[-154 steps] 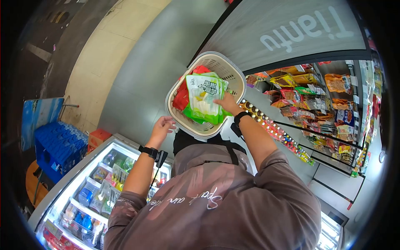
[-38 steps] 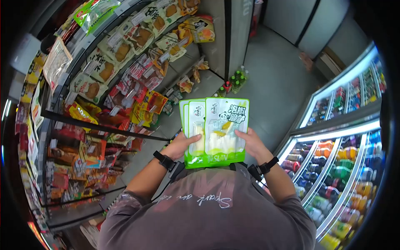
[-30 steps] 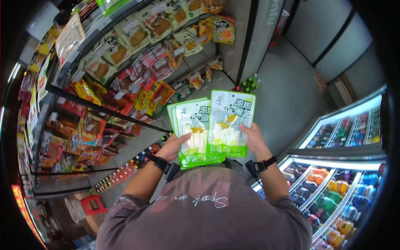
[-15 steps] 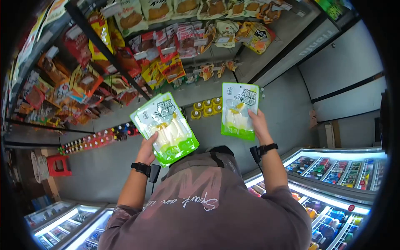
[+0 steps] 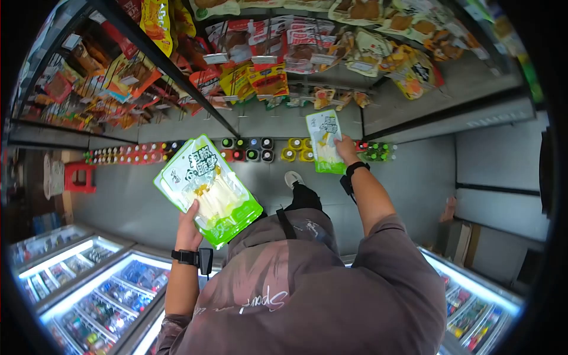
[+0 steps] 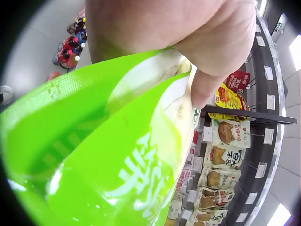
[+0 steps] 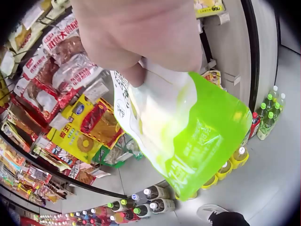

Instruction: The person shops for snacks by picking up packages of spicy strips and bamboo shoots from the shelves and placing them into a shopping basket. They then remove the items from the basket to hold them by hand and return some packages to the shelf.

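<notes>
Your left hand (image 5: 189, 220) grips a stack of green packets (image 5: 206, 184), fingers curled round its lower edge. The stack tilts to your left and sits well below the snack rack (image 5: 266, 59). Your right hand (image 5: 345, 155) is clamped on the bottom end of a single green packet (image 5: 323, 141). You hold it upright, printed face toward you, just under the snack rack's lowest hanging bags. A row of bottles (image 5: 248, 155) stands on the floor at the foot of the rack, behind the single packet.
</notes>
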A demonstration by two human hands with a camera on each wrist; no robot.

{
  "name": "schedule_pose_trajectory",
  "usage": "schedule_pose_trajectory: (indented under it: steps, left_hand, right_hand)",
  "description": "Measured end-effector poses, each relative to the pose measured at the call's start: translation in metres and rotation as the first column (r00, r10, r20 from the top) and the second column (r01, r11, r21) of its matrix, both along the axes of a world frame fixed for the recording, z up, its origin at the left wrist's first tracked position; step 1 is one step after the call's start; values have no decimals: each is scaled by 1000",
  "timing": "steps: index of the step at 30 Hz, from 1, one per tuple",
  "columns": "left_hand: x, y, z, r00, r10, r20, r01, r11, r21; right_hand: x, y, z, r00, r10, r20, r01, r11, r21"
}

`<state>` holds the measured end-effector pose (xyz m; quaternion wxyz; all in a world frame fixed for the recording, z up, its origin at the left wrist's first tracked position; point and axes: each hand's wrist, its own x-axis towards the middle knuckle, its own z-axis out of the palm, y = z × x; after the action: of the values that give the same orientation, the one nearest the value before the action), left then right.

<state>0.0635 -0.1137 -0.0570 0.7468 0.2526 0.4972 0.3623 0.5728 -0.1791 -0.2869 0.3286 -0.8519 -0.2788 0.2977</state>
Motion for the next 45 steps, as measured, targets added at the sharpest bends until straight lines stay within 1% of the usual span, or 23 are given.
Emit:
schedule_pose_trajectory:
  steps: [1,2,3,4,5,7,9,11,12,13,15,17,19,21,24,28,30,31,33,37,39,43,45]
  left_hand:
    - [4,-5,0,998,54,-16,-54,998,-15]
    - [8,-8,0,995,70,-72,-72,997,-32]
    - [13,-14,2,991,89,-100,-94,995,-45]
    - [20,-19,7,989,104,-106,-111,992,-62]
    - [25,-21,14,987,117,-106,-126,989,-83]
    - [32,-24,17,981,132,-140,-147,984,-103]
    - [30,-30,13,972,137,-190,-160,981,-109]
    - [36,-34,20,966,153,-209,-184,972,-142]
    - [39,-35,23,966,151,-208,-184,971,-152]
    - [38,-35,26,968,146,-204,-180,971,-158]
    - [38,-35,32,971,136,-196,-168,973,-159]
    - [39,-36,32,961,142,-238,-182,971,-155]
    - [39,-41,27,957,160,-241,-201,966,-159]
    - [42,-46,26,956,209,-205,-246,954,-172]
    - [36,-52,21,953,206,-221,-252,946,-204]
    - [32,-59,16,949,225,-221,-270,941,-202]
    - [30,-63,14,955,218,-202,-260,941,-215]
    - [30,-62,13,955,220,-201,-262,941,-213]
    - [29,-61,13,955,208,-210,-252,944,-211]
    - [37,-56,17,956,215,-200,-256,943,-212]
    - [39,-56,16,951,228,-210,-271,940,-206]
    - [41,-53,17,949,237,-210,-280,938,-207]
    - [40,-54,15,949,240,-206,-283,935,-213]
  right_hand:
    - [11,14,-21,990,60,126,-54,997,-55]
    - [15,26,-33,992,83,90,-77,995,-70]
    - [23,37,-39,987,122,104,-111,989,-102]
    - [31,48,-44,980,159,122,-143,981,-134]
    - [34,58,-47,979,177,103,-161,975,-150]
    - [32,77,-50,977,180,112,-165,977,-132]
    - [30,91,-48,976,202,81,-191,973,-130]
    - [27,104,-50,981,181,68,-179,983,-32]
    - [29,109,-50,982,188,8,-188,981,-43]
    - [27,113,-50,982,188,3,-187,981,-43]
    - [24,117,-48,983,172,-68,-170,985,26]
    - [24,117,-51,985,158,-71,-156,987,27]
    - [23,117,-50,986,151,-71,-149,989,21]
    - [22,118,-41,993,90,-78,-89,996,15]
    - [33,121,-77,990,90,-111,-90,996,5]
    - [32,110,-78,987,140,-79,-139,990,13]
    - [30,106,-77,981,78,-175,-66,995,74]
    - [30,109,-80,981,81,-174,-68,995,77]
    - [31,111,-85,971,78,-227,-57,994,97]
    - [28,125,-70,966,130,-225,-103,987,126]
    - [20,131,-60,942,21,-336,35,986,160]
    - [17,137,-67,928,9,-373,51,988,149]
    - [14,140,-71,920,2,-393,46,993,113]
